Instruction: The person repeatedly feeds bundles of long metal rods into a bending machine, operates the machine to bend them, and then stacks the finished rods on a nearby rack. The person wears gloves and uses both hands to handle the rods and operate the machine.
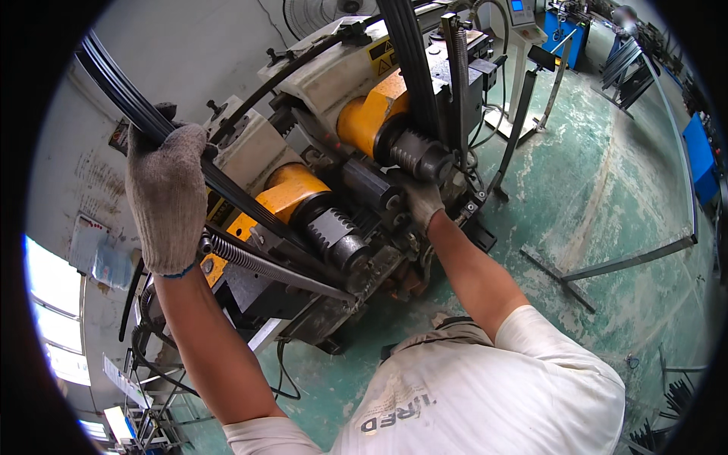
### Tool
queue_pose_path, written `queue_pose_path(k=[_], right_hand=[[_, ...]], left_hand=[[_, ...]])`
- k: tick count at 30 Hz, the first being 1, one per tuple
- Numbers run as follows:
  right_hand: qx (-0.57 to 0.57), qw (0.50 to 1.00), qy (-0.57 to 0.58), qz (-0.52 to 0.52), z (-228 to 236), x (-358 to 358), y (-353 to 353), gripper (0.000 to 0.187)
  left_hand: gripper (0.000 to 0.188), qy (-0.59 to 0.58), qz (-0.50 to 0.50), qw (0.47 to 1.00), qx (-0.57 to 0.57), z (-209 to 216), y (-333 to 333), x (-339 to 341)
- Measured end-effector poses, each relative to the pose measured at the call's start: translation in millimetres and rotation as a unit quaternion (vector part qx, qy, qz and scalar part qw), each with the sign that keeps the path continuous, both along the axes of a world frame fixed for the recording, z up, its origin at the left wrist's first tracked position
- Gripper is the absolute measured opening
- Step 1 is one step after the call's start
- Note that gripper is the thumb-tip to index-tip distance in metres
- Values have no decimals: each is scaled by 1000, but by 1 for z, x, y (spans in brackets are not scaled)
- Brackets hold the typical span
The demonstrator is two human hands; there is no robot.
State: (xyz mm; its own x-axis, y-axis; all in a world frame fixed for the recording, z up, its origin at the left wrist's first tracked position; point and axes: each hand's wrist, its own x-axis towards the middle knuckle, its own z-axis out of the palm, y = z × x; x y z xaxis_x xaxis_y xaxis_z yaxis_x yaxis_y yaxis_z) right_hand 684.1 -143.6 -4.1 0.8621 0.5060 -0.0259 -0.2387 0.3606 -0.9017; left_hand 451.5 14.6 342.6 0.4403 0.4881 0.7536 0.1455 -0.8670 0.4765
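My left hand (168, 201), in a grey knitted glove, is closed around a bundle of long dark metal bars (121, 87) that slants down from the upper left into the machine. My right hand (421, 201), gloved too, reaches in beside the right dark ridged roller (417, 155); its fingers are mostly hidden, so what they touch cannot be made out. Left of that hand lies a dark block (371, 184). A second ridged roller (334, 236) sits nearer the left, below a yellow arm (292, 191). Another dark bar bundle (409, 68) runs down to the right yellow housing (371, 117).
A coil spring (243, 258) stretches along the machine's near left side. Hanging cables (284, 371) loop below it. On the right, a metal frame (629, 258) stands on the worn green floor (561, 205). A control panel (523, 15) and a fan (326, 15) are farther back.
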Motion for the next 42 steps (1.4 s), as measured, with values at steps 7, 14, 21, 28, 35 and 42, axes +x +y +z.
queue_pose_path(k=[7, 14, 21, 28, 35, 42], right_hand=[[3, 999, 30, 14, 9, -3, -5, 49], [-26, 1000, 3, 12, 7, -4, -3, 47], [-30, 999, -22, -2, 3, 0, -1, 47], [-32, 999, -35, -26, 5, -4, 0, 45], [-26, 999, -30, -37, -9, 5, 6, 44], [-54, 997, -47, -28, -1, -5, 4, 44]], left_hand=[[41, 27, 21, 998, -52, 5, -12, -1], [38, 26, 18, 999, -25, 3, -7, -6], [24, 109, 38, 976, 184, -1, 12, -10], [20, 144, 68, 940, 301, 0, 19, -16], [31, 49, 31, 998, 36, 3, -8, -5], [27, 44, 38, 997, 49, -2, 9, -17]])
